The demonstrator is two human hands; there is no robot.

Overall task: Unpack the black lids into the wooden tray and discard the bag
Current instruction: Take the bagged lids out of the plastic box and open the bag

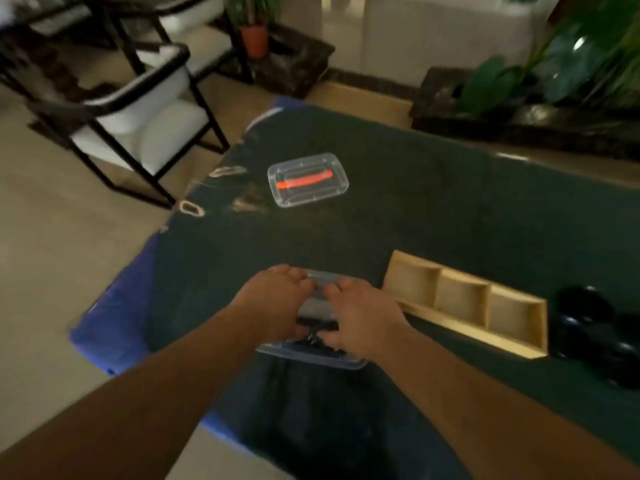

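Near the table's (433,209) front edge, left hand (273,303) and right hand (360,317) set close together over a clear container (313,356), fingers curled on a clear bag (317,306) with dark contents; firmness of grip unclear through blur. Just right, toward the right edge, empty three-compartment wooden tray (471,303). Farther back, toward the left edge, clear lid with orange handle (307,179).

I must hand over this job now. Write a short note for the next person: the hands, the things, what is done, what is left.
Left hand and right hand: both on the clear container near the table's front edge; grip unclear.
Wooden tray: to the right, all three compartments empty.
Dark objects lie right of the tray, too blurred to identify.
Done: no lids in the tray.
Left: take out the lids, fill the tray, discard the bag.
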